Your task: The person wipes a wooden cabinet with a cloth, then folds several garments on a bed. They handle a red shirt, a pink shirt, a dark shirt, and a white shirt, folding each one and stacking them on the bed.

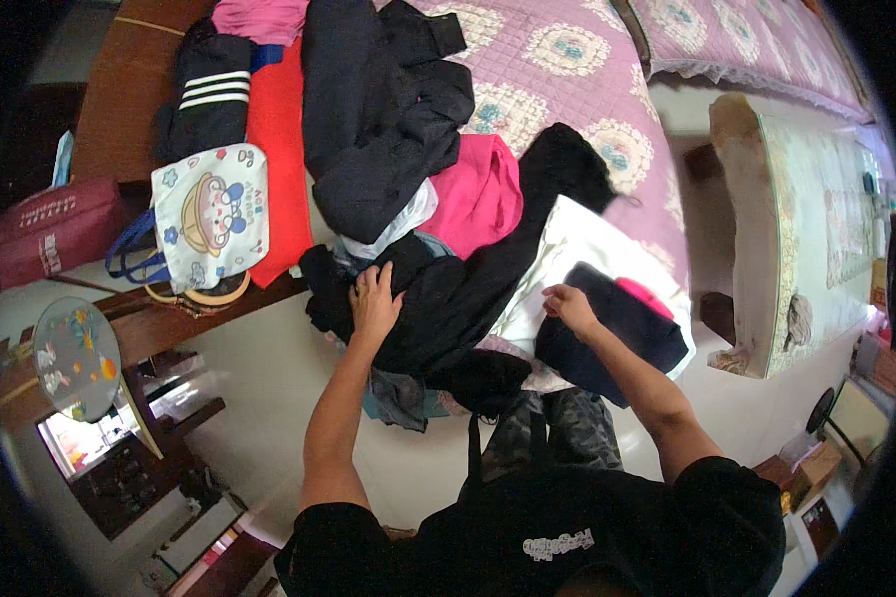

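My left hand (pixel 374 304) rests with spread fingers on a crumpled black garment (pixel 425 306) at the near edge of the bed. Over a folded dark navy garment (pixel 612 328) is my right hand (pixel 570 307), its fingers curled; whether they pinch any cloth cannot be told. Beneath that garment lie a white cloth (pixel 567 231) and a bright pink piece (pixel 644 297). Beyond my left hand are a pink garment (pixel 485 198), a light grey-white cloth (pixel 407 224) and a large heap of black clothing (pixel 388 112).
A red cloth (pixel 280 164), a black striped item (pixel 216 93) and a cartoon-printed bag (pixel 213 216) lie to the left, near a maroon bag (pixel 60 231). The bed has a purple quilted cover (pixel 560 97). A glass-topped table (pixel 814 246) stands on the right, a round stool (pixel 78 358) at the lower left.
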The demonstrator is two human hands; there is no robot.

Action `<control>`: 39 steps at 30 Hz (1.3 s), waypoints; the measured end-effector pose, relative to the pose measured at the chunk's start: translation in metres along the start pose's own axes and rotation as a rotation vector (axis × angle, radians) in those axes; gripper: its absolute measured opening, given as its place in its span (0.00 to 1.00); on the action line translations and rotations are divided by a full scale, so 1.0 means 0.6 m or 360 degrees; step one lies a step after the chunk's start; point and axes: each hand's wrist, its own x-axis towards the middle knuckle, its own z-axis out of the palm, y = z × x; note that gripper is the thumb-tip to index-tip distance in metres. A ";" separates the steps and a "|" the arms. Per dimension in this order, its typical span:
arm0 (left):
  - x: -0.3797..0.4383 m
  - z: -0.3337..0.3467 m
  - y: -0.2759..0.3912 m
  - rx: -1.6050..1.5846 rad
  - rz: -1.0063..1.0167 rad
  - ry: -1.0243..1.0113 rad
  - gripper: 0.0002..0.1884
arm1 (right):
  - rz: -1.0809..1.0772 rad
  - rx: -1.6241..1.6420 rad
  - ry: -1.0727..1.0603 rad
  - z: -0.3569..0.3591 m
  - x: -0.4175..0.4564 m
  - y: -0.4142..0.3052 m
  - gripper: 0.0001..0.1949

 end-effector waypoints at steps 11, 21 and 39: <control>-0.078 -0.025 0.061 -0.0537 -0.0572 -0.0160 0.12 | 0.0081 -0.0128 -0.0153 0.014 -0.046 0.016 0.12; -0.289 0.039 0.214 -0.1266 -0.0437 0.0049 0.11 | 0.0170 -0.0169 -0.0542 0.140 -0.133 -0.077 0.39; -0.396 0.021 0.159 -0.2776 -0.1450 -0.0164 0.29 | -0.0620 -0.0552 -0.0736 0.216 -0.388 -0.180 0.21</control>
